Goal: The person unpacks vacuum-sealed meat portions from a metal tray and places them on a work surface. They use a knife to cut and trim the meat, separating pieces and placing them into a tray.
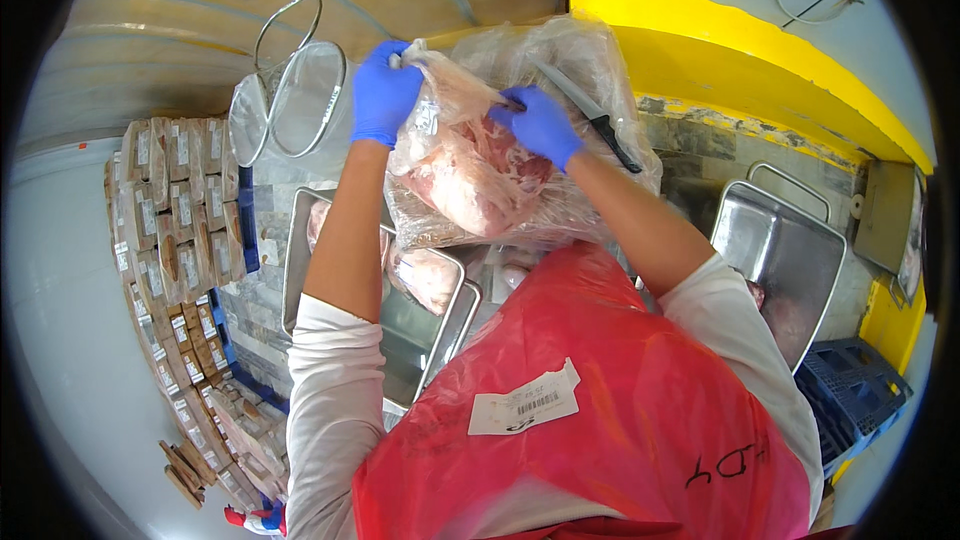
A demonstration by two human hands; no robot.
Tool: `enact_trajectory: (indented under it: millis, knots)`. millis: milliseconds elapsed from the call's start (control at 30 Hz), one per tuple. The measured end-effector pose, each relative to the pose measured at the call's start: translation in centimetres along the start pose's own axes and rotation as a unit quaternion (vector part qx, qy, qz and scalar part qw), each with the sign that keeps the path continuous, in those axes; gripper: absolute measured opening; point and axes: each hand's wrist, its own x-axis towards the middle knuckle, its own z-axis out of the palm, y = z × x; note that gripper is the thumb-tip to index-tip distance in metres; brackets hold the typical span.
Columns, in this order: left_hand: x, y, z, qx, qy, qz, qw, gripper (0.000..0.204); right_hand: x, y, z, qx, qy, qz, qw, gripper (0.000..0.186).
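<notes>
Above the steel trays (300,270), the left hand (383,90) pinches the clear meat bag's (470,165) top corner while the right hand (540,123) grips both plastic and knife (590,112), whose blade could slit the bag, spilling meat.

The space straight ahead is filled by a large clear plastic bag of pink raw meat (470,175), held up by both blue-gloved hands, with a black-handled knife (590,112) slanting across its right side, so no passage is left through the middle. To the left, two round wire-mesh strainers (290,100) and a tall stack of brown packaged boxes (175,240) block the way, while below the bag a rectangular steel tray (395,330) is partly taken up by meat pieces. Open room is offered by the bare steel tray (785,265) at the right, bounded by a yellow ledge (740,60) above and a blue plastic crate (850,390) below.
</notes>
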Motion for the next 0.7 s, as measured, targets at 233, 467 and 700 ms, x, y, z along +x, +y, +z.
enact_trajectory:
  millis: [233, 467, 700]
  knots:
    - [-8.5, 1.9, 2.8, 0.193, -0.054, 0.023, 0.979, 0.08, 9.8, 4.9, 0.9, -0.109, 0.017, 0.064, 0.992, 0.033]
    - [-17.6, 0.6, 4.5, 0.2, -0.262, 0.101, 0.939, 0.042, 7.0, 0.9, 0.9, -0.03, -0.093, -0.009, 0.995, 0.035]
    - [-19.4, -2.1, -0.9, 0.189, -0.184, 0.128, 0.956, 0.014, -4.3, 5.9, -4.3, -0.092, 0.028, -0.117, 0.988, 0.038]
